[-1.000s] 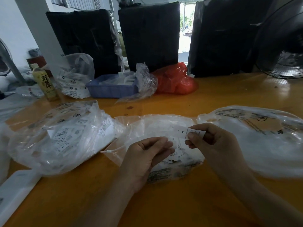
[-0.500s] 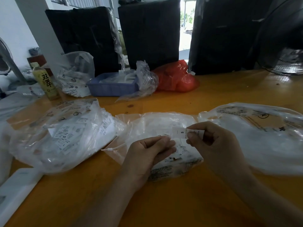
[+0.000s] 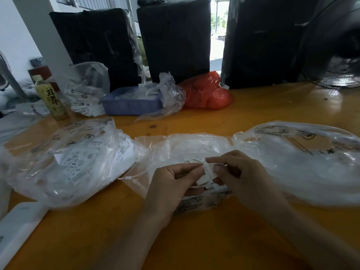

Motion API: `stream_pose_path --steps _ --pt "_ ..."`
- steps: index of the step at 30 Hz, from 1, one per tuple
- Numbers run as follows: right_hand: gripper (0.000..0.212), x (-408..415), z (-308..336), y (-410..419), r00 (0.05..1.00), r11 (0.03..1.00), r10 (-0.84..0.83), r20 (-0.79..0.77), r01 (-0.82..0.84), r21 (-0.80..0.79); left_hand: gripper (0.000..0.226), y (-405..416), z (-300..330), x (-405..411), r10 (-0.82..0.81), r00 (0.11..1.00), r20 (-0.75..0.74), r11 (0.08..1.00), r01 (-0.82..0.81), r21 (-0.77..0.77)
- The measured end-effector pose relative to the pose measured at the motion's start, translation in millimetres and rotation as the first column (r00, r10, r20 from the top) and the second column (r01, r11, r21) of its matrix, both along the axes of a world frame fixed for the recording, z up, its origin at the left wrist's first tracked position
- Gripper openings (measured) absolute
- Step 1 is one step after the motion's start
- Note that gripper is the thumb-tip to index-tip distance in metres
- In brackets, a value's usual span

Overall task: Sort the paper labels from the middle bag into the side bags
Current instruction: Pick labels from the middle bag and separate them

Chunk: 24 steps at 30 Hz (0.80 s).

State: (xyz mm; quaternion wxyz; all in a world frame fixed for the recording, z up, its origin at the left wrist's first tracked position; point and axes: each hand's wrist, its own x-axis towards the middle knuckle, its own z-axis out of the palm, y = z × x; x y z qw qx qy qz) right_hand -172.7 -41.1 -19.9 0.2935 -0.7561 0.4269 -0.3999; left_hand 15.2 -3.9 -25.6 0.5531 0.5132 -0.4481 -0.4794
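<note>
**Both hands pinch a label over the middle bag**

At the far left edge of the orange wooden counter (image 3: pixel 253 114) stands a yellow-green drink bottle with dark characters on its label (image 3: pixel 51 98). Nearer, the left clear plastic bag (image 3: pixel 64 158) lies on the counter, filled with white printed labels; one reads "XS". Beyond it, toward the far side, sit a blue plastic basket (image 3: pixel 130 104) with crumpled clear plastic in it and, to its right, a red plastic bag (image 3: pixel 208 94).

In the near centre lies the middle clear plastic bag (image 3: pixel 175 147), which touches both side bags. The left hand (image 3: pixel 171 186) rests over its near part, thumb and forefinger pinched on a small white paper label (image 3: pixel 207 172). The right hand (image 3: pixel 245 178) meets it from the right, its fingertips closed on the same label, so each grip holds the paper just above the middle bag. The print on this label is too blurred to read.

To the right, the right clear plastic bag (image 3: pixel 303 162) spreads wide and puffy on the counter. At the far right stands a black wire-guard fan (image 3: pixel 335 47).
</note>
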Motion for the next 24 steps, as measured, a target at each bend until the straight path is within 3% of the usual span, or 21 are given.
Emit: stream_pose_path --steps 2,5,8,13,17,20,22,24 --pt "0.032 0.1 -1.2 -0.1 0.996 0.999 -0.025 0.082 0.023 0.036 0.026 0.0 0.1 -0.5 0.013 1.0 -0.006 1.0 -0.013 0.005" --pt "0.017 -0.1 -2.8 -1.2 0.975 0.992 -0.111 0.193 0.096 0.087 0.033 -1.5 -0.8 0.5 0.019 0.999 -0.043 1.0 -0.018 0.019" --pt "0.007 3.4 -3.9 3.1 0.984 0.995 -0.077 0.161 0.066 0.078 0.03 -1.7 -1.0 -0.2 -0.001 1.0 -0.021 1.0 0.001 0.026" --pt "0.015 4.4 -1.3 4.9 0.982 0.994 -0.097 0.162 0.086 0.072 0.031 -1.4 0.5 -0.6 0.009 1.0 -0.016 1.0 -0.009 0.019" --pt "0.021 8.1 -1.3 9.4 0.999 0.999 -0.036 0.008 0.036 -0.019 0.028 -2.7 -1.6 0.4 0.009 1.0 -0.013 1.0 -0.009 0.0" --pt "0.024 5.7 0.0 7.9 0.994 0.995 -0.094 0.055 0.095 -0.013 0.027 -2.5 0.0 2.9 -0.033 0.999 -0.032 0.999 0.032 -0.004" --pt "0.023 2.4 2.6 5.6 0.986 0.993 -0.113 0.124 0.109 0.04 0.026 -1.1 3.2 4.7 -0.036 0.997 0.073 0.998 0.039 -0.043" --pt "0.02 -1.8 8.6 2.9 0.979 0.989 -0.131 0.159 0.119 0.083 0.037 -0.8 7.8 11.2 0.107 0.934 0.34 0.987 -0.058 -0.152"
